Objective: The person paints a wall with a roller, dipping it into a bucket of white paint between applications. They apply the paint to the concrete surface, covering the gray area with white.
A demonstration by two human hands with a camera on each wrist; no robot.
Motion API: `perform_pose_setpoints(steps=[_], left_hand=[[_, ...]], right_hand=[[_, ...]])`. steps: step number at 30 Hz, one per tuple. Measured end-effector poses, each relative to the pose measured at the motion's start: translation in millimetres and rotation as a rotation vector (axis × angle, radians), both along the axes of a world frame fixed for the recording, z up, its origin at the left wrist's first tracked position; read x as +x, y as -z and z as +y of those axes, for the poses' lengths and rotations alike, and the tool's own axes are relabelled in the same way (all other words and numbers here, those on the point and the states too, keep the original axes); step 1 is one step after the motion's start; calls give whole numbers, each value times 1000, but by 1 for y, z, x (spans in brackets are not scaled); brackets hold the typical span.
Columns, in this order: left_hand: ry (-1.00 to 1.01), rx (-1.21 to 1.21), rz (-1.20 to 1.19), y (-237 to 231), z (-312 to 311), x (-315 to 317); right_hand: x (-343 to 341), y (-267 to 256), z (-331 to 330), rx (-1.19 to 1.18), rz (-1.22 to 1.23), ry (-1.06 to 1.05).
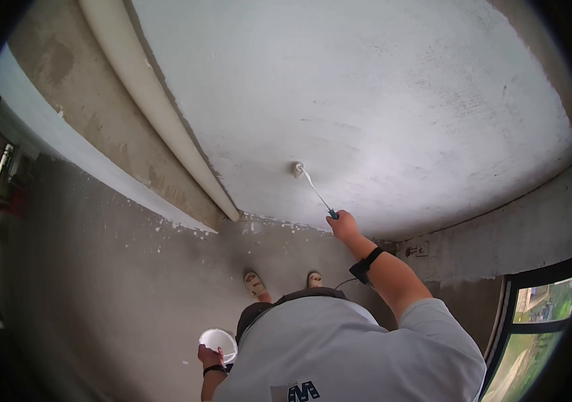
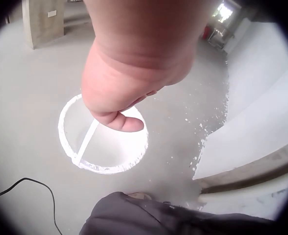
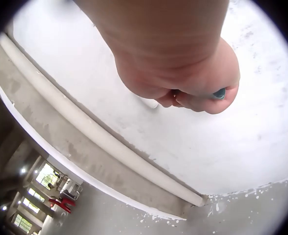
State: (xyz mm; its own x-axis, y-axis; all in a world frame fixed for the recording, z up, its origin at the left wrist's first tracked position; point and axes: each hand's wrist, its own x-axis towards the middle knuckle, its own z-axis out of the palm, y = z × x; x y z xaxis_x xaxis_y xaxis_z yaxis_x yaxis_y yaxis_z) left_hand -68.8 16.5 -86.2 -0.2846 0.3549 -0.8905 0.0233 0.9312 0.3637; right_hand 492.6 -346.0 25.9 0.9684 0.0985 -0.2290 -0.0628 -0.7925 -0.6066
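Observation:
My right hand [image 1: 345, 226] grips the dark teal handle [image 1: 333, 214] of a paint roller. Its thin, paint-coated rod runs up to the small whitish roller head [image 1: 298, 170], which lies against a white-painted wall [image 1: 393, 134]. In the right wrist view, a bit of the teal handle [image 3: 219, 93] pokes out of the curled fingers, while the hand and wrist hide most of the tool. Low at my left side, my left hand [image 1: 209, 355] holds a white bucket [image 1: 222, 330] by its handle strap [image 2: 88, 139]. White paint coats the bucket's rim [image 2: 110, 170].
A pale vertical pipe [image 1: 159, 127] runs down the corner left of the painted wall. White paint splatters dot the grey concrete floor [image 1: 138, 268] along the wall's foot. A window [image 1: 540, 321] is at the right, and a black cable [image 2: 48, 188] lies near my legs.

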Motion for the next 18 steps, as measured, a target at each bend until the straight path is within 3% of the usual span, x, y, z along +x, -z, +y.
perform_pose_setpoints(steps=[9, 11, 18], left_hand=[[114, 112, 10, -36, -10, 81], [129, 141, 20, -44, -8, 90], [184, 167, -9, -54, -35, 111]], right_hand=[[-34, -5, -126, -36, 142, 190], [-40, -2, -151, -193, 144, 200], [-47, 5, -226, -253, 202, 252]])
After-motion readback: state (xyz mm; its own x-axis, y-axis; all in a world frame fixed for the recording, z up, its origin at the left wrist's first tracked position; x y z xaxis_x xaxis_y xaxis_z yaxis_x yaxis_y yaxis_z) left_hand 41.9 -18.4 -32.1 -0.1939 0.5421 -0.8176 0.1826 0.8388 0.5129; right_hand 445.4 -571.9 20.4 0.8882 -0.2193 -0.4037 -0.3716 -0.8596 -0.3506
